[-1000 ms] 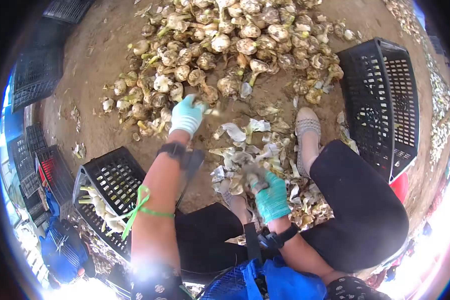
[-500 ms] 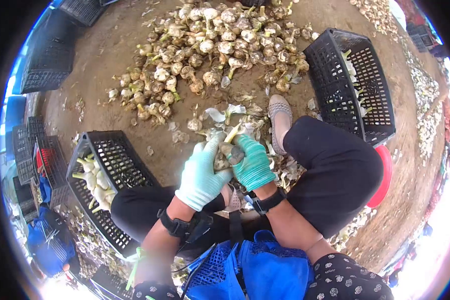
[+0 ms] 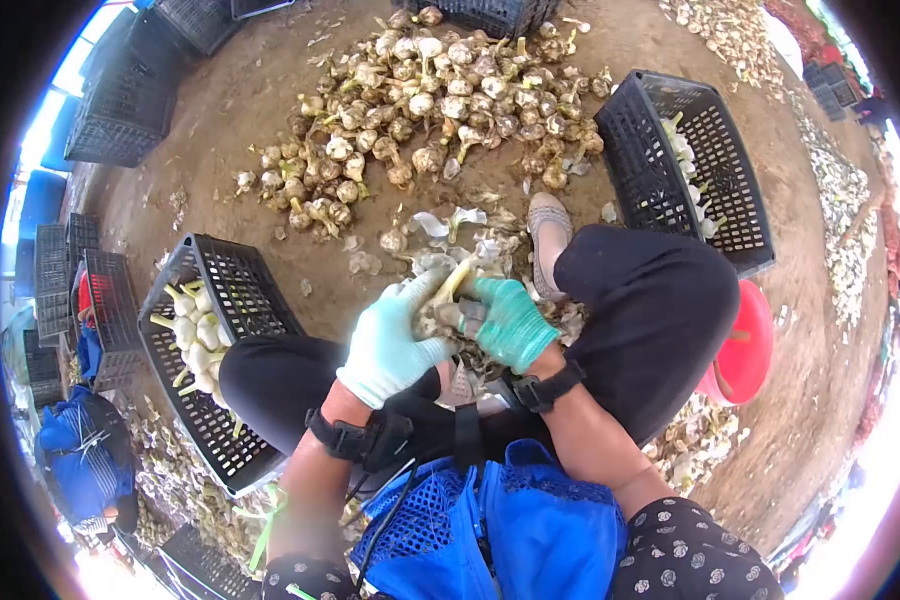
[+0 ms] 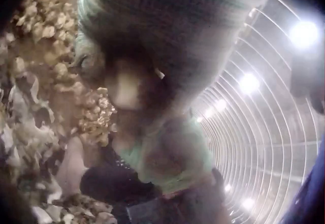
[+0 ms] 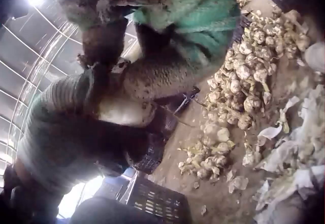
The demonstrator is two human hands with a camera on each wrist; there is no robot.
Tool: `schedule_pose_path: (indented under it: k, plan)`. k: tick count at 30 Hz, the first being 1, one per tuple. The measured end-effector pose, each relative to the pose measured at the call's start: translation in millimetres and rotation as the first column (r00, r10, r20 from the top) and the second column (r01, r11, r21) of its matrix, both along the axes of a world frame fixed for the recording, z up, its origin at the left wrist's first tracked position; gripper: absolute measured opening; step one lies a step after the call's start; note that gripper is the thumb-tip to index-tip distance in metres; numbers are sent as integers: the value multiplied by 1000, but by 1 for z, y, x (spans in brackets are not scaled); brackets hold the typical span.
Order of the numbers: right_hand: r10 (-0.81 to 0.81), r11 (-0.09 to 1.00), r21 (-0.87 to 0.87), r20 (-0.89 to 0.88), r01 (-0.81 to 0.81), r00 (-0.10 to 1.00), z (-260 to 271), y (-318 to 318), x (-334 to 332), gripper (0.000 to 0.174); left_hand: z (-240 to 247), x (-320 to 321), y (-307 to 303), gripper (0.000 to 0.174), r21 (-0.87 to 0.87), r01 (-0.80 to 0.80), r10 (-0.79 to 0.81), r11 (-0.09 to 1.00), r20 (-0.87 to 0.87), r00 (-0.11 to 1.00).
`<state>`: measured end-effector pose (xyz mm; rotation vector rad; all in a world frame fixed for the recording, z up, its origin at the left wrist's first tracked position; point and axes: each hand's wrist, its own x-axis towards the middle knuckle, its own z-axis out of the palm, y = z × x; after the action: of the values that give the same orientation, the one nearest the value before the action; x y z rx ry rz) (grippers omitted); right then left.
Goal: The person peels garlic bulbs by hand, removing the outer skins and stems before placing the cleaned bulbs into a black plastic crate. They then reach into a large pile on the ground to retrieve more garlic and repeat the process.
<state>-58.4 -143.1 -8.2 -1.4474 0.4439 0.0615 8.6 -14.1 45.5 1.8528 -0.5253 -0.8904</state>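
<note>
A garlic bulb with a pale stem (image 3: 454, 280) is between both hands, above the lap. My left hand (image 3: 392, 338), in a pale mint knit glove, grips it from the left. From the other side my right hand (image 3: 510, 322), in a greener glove with dirt-darkened fingertips, pinches the same bulb. The right wrist view shows the bulb's whitish body (image 5: 127, 111) between the gloved fingers, partly hidden by them. In the left wrist view the left glove (image 4: 167, 36) covers most of the bulb.
Unpeeled garlic (image 3: 420, 105) lies heaped on the dirt floor ahead. Crates with white bulbs stand at left (image 3: 245, 290) and right (image 3: 645, 155). A red bucket (image 3: 745, 340) is beside the right knee. Loose skins (image 3: 495, 245) lie around the feet.
My left hand has come back from the heap to meet the right hand, and both now hold a garlic bulb. The head view has shifted, showing more of both crates.
</note>
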Motion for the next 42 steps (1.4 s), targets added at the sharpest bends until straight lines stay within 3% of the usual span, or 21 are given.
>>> schedule_pose_path:
  k: [1,3,5,6,7,9,10,13,14,17,20,22,25,27,29,31,33,38,40,41,42]
  plan:
    - [30,998,60,-39,-28,999,1,0,0,24,-2,0,0,63,312,124,-252,942,413,876]
    - [-34,999,-16,-167,31,985,10,-2,-3,24,-11,-4,1,67,314,121,-262,942,456,851]
    - [-100,994,39,-88,104,991,8,0,-7,23,-18,-3,3,63,-244,-156,109,957,-195,975]
    - [-157,982,86,-102,166,982,9,3,-8,18,-13,-1,11,52,-236,-221,79,946,-493,867]
    - [-155,983,84,-104,164,982,5,5,-9,18,-19,-5,9,52,-237,-224,81,945,-494,865]
    - [-166,925,-325,115,195,979,-12,10,-10,12,-38,-15,3,50,-158,-760,201,631,-912,357]
    - [-177,947,-260,64,188,982,-12,14,-9,23,-41,-13,9,57,-104,-736,70,669,-977,201]
    - [-230,899,-378,18,220,973,-8,15,-9,20,-51,-18,14,51,-154,-656,174,739,-897,407]
    - [-221,878,-431,19,207,975,-13,13,-9,20,-57,-24,18,47,-223,-538,318,813,-604,731]
    - [-223,935,-273,39,225,974,-16,23,0,18,-59,-26,12,46,-376,-537,466,756,-267,843]
    - [-169,900,-393,88,190,982,7,30,-7,11,-74,-15,11,38,-341,-710,532,616,-485,694]
    - [-216,948,-234,28,217,976,3,29,-7,14,-79,-11,12,27,-236,-831,169,504,-917,362]
    - [-169,947,-287,-52,147,984,2,25,-13,15,-76,-7,11,30,-170,-816,206,553,-921,331]
    - [-186,954,-245,-34,173,982,2,25,-12,17,-79,-8,12,28,-232,-797,199,558,-895,399]
    - [-71,894,-436,89,103,994,-2,24,-13,15,-71,-17,13,28,-411,-532,394,740,-377,838]
    - [-76,877,-463,133,130,988,-7,19,-12,10,-72,-13,22,24,-271,-626,411,731,-556,722]
    - [-92,655,-739,130,158,987,-16,7,-11,7,-75,-9,29,32,-399,-592,184,700,-700,690]
    - [-280,650,-754,-129,89,951,-42,-9,-8,10,-67,-14,23,36,-473,-574,58,669,-736,674]
    - [-321,448,-858,106,249,941,-47,-11,-10,20,-64,-13,22,41,-471,-612,49,636,-766,641]
    - [-317,450,-858,107,249,942,-47,-13,-10,20,-64,-11,23,34,-488,-620,45,615,-763,645]
    - [-433,831,-348,85,434,897,-46,-14,-9,24,-64,-11,24,27,-503,-629,44,593,-760,649]
